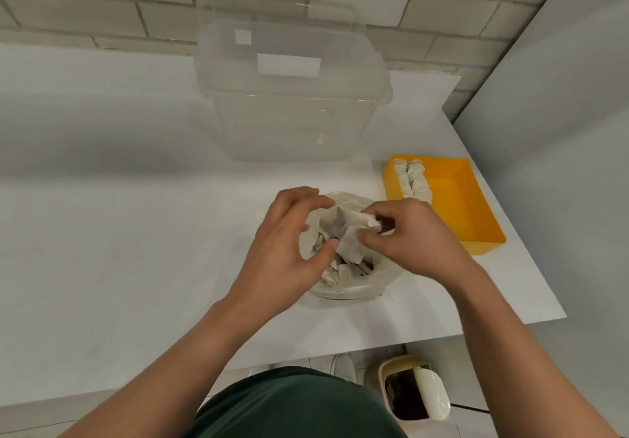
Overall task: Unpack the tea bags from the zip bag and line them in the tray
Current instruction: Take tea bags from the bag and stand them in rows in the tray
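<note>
Zip bag (354, 289) sits open nr the table's front-right edge. L hand (289, 243) curls fingers + thumb round a clump of tea bags (311, 236) at its mouth, and R hand (415, 243) pinches one tea bag (350, 226). Tray (483, 243) lies right of both hands by the table's right edge, long axis front-to-back, lined rows (413, 178) along its left wall, so R hand is nearer.

The person is wearing a dark green top (296, 403), plain across the front. Both forearms (190, 352) are showing bare, uncovered right down to the left grip (286, 243) and right grip (412, 243). What looks like a pale shoe (343, 367) is showing underneath.
</note>
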The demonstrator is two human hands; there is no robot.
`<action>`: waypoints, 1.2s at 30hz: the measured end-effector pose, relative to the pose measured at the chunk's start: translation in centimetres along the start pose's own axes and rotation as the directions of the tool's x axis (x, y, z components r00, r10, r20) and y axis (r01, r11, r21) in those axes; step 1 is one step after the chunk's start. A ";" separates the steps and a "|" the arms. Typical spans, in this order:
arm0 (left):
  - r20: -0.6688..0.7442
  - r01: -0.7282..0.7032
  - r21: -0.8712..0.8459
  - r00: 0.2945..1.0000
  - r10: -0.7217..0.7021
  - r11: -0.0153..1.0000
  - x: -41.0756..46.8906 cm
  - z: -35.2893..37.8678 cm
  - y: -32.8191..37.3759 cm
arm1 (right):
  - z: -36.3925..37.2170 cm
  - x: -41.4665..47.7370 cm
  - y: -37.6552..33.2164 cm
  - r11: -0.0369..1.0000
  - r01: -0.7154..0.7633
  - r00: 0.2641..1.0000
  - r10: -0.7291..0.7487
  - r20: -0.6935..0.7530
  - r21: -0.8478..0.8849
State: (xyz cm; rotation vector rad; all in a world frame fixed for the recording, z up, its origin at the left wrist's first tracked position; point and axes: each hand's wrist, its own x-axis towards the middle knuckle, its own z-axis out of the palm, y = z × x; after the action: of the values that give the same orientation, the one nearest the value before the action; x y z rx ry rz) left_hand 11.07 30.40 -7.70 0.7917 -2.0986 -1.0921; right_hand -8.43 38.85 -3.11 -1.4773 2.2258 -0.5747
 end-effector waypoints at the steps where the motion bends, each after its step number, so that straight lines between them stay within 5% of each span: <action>1: 0.020 0.070 -0.104 0.997 -0.069 0.992 0.2 -0.2 0.5 | -0.7 0.0 -0.4 0.997 -0.001 1.000 0.000 0.011 0.082; 6: 0.255 0.472 -0.448 0.882 -0.397 0.759 0.7 -0.3 1.9 | -2.9 0.0 -1.5 0.868 -0.030 0.999 0.010 0.043 0.496; 11: 0.506 0.587 -0.629 0.807 -0.305 0.510 2.0 -0.5 1.9 | -3.4 0.3 -1.7 0.825 -0.069 0.986 -0.029 0.163 0.562; 16: 0.575 0.623 -0.589 0.771 -0.274 0.515 2.7 -0.6 2.2 | -3.3 1.0 -1.6 0.835 -0.111 0.972 -0.022 0.234 0.539; 21: 0.408 0.550 -0.649 0.835 -0.370 0.526 2.9 -0.1 1.9 | -2.4 1.2 -1.8 0.812 -0.099 0.994 0.103 0.025 0.576; 25: 0.277 0.471 -0.701 0.872 -0.403 0.535 3.1 0.1 2.0 | -0.7 0.5 -1.7 0.787 -0.098 0.993 0.116 0.010 0.609; 32: 0.313 0.502 -0.758 0.841 -0.442 0.418 3.5 -0.1 2.1 | 0.6 0.4 -1.4 0.735 -0.053 0.989 0.134 -0.069 0.677; 36: 0.302 0.495 -0.746 0.847 -0.437 0.445 3.7 0.0 1.9 | 0.8 0.4 -1.2 0.638 -0.014 0.973 0.184 -0.135 0.770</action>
State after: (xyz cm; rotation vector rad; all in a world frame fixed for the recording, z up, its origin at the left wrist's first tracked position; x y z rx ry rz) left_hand 8.39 28.58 -5.17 0.8593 -1.1308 -2.1830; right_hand -7.24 37.97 -3.22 -0.8485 1.7725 -1.4708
